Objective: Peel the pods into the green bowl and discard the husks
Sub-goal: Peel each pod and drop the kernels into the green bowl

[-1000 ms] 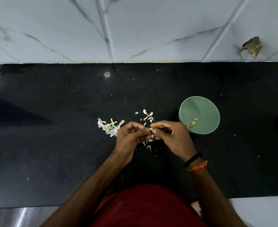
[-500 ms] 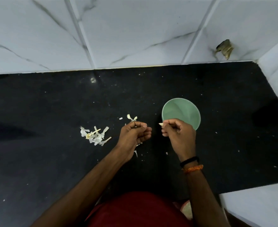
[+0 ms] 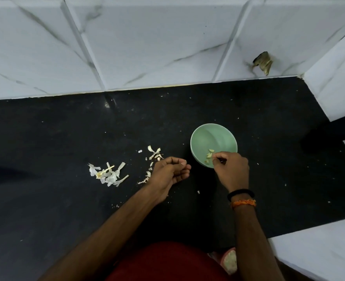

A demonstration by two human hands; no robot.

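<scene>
A: While the right hand (image 3: 231, 169) is held over the near edge of the green bowl (image 3: 214, 138), how should the drop be made?

B: The fingertips are bunched just above the peeled pieces (image 3: 209, 155) in the bowl. Whether a piece is pinched there cannot be told. The release is best made low, inside the rim, so nothing is bounced onto the black counter (image 3: 269, 159).

A: And the left hand (image 3: 167, 173)?

B: Its fingers are loosely curled, just left of the bowl. Whether a husk is held in them cannot be told. Any husk there should be dropped beside the husks (image 3: 107, 175) already scattered on the counter, well apart from the bowl.

A: What could be spoiled?

B: The bowl is light by the look of it; its rim should not be knocked.
</scene>
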